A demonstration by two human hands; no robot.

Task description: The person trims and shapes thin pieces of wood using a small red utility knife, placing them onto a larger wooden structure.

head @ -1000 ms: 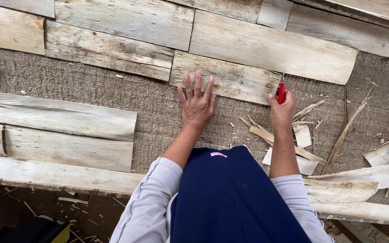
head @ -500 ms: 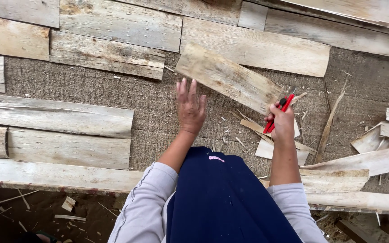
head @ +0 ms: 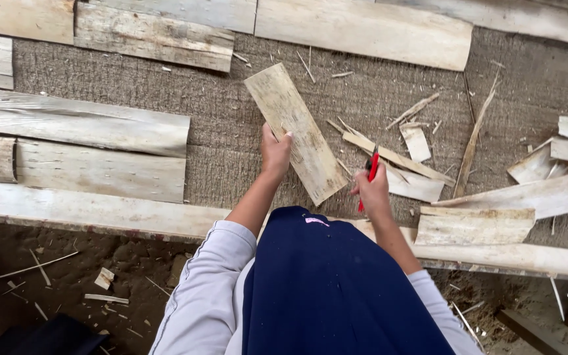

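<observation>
My left hand [head: 275, 153] grips a pale, stained strip of thin wood veneer [head: 296, 131] by its left edge and holds it tilted above the brown woven mat [head: 231, 98]. The strip's far end points up and to the left. My right hand [head: 372, 191] is closed around a red-handled cutter [head: 371, 172], just right of the strip's near end. My arms are in light grey sleeves, over dark blue clothing.
Long veneer sheets [head: 80, 128] lie on the mat at left and along the top [head: 363, 29]. Offcuts and splinters [head: 422, 164] are scattered at right. A long plank [head: 87, 209] edges the mat near me, with dirt floor [head: 67, 283] below it.
My left hand went from resting flat on the mat to lifting the veneer strip, which moved from the back row toward me and tilted. My right hand with the cutter drew closer.
</observation>
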